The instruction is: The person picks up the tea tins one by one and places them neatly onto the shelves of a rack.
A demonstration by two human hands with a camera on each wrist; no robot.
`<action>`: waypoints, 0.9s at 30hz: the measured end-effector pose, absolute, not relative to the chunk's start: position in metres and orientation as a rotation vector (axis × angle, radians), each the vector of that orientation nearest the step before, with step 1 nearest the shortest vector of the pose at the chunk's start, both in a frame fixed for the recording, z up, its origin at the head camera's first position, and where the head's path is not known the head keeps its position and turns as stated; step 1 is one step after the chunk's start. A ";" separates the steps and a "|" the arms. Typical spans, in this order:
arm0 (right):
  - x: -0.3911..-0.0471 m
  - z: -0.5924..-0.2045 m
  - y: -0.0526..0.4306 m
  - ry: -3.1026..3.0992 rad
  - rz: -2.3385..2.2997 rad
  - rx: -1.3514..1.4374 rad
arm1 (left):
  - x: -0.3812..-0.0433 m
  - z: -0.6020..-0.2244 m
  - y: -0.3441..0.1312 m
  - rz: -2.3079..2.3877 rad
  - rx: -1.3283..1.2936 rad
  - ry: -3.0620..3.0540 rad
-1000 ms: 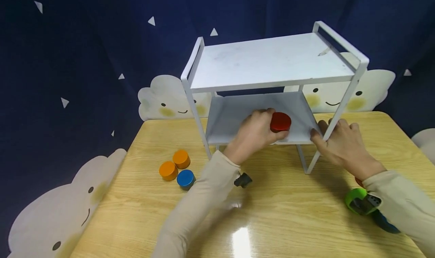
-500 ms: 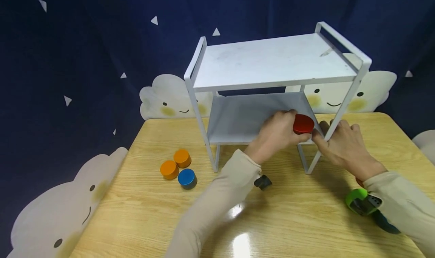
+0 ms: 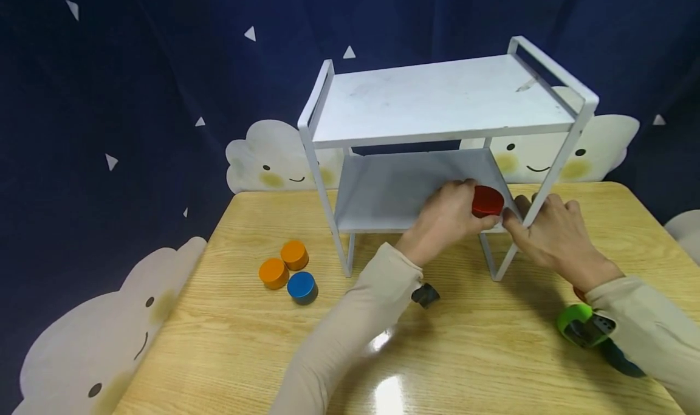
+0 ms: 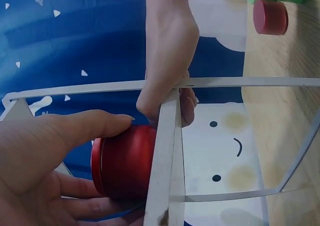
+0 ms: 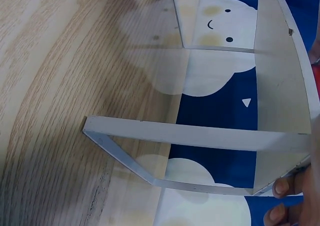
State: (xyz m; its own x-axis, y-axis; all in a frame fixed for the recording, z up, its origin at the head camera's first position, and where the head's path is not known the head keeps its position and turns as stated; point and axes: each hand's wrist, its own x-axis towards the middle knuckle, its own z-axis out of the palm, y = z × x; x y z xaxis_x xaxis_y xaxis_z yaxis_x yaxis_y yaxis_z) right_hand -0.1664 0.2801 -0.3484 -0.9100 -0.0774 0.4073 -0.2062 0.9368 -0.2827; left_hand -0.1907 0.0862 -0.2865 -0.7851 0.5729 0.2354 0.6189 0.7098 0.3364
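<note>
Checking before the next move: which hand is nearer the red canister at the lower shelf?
Left. The left hand grips the red canister; the right hand is just to its right, gripping the white rack.

Left of the left grip (image 3: 449,211), the lower shelf (image 3: 377,187) offers free room. The upper shelf (image 3: 437,102) bars the way from above.
</note>
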 end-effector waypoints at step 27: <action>-0.168 -0.349 0.280 -2.715 0.496 0.198 | -0.181 -0.295 0.071 -0.709 -0.998 -2.650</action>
